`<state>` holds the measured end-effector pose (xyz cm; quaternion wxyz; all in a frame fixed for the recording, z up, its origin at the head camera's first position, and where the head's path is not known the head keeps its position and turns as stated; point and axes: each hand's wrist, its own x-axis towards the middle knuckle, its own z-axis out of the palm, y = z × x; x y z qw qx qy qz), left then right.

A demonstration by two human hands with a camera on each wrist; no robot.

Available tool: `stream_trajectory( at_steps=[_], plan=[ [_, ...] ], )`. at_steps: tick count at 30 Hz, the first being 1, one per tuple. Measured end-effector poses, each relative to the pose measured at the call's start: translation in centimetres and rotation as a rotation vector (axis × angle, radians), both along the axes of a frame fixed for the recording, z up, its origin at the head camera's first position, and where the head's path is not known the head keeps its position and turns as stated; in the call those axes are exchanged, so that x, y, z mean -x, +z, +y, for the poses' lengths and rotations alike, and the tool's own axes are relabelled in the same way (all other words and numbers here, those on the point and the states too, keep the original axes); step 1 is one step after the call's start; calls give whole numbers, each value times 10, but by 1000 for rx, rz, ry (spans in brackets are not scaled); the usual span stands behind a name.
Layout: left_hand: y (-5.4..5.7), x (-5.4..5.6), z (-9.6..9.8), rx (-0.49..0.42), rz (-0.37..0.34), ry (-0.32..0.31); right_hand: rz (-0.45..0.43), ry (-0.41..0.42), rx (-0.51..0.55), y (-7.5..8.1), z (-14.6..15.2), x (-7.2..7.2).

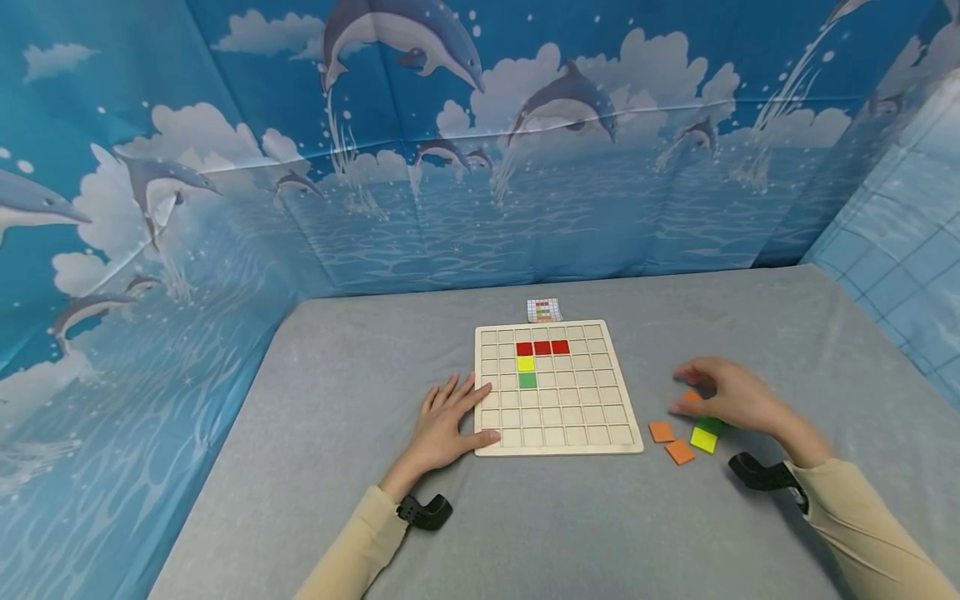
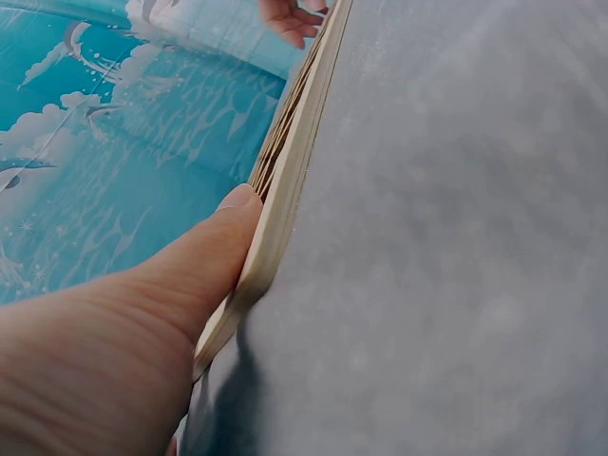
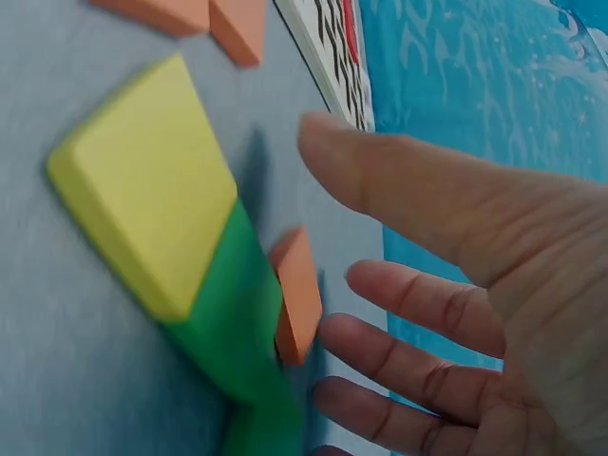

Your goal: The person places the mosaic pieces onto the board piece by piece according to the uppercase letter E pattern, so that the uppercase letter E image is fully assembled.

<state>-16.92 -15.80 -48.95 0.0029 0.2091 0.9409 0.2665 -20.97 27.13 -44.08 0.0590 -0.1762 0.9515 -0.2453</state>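
A wooden grid board (image 1: pixel 570 417) lies on the grey cloth, with three red tiles (image 1: pixel 542 347) in a row, then a yellow tile (image 1: pixel 526 363) and a green tile (image 1: pixel 527 380) below the leftmost one. My left hand (image 1: pixel 442 429) rests with spread fingers on the board's left edge; its thumb (image 2: pixel 204 252) presses the rim in the left wrist view. To the right of the board, my right hand (image 1: pixel 738 398) hovers over loose tiles, thumb and fingers apart. Nearest its fingertips is an orange tile (image 3: pixel 299 304), beside green tiles (image 3: pixel 228 313) and a yellow one (image 3: pixel 147 180).
Two more orange tiles (image 1: pixel 662 432) lie between the board and the right hand. A small pattern card (image 1: pixel 543 310) sits just behind the board's far edge. A blue dolphin-print curtain (image 1: pixel 480 225) borders the cloth at the back and left.
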Motion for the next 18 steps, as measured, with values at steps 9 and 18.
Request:
stream_trajectory(
  at_steps=[9,18],
  plan=[
    [1,0,0,5,0,-1,-75,19,47,-1,25,-5],
    [1,0,0,0,-5,-3,-226,26,115,-2,46,-6]
  ],
)
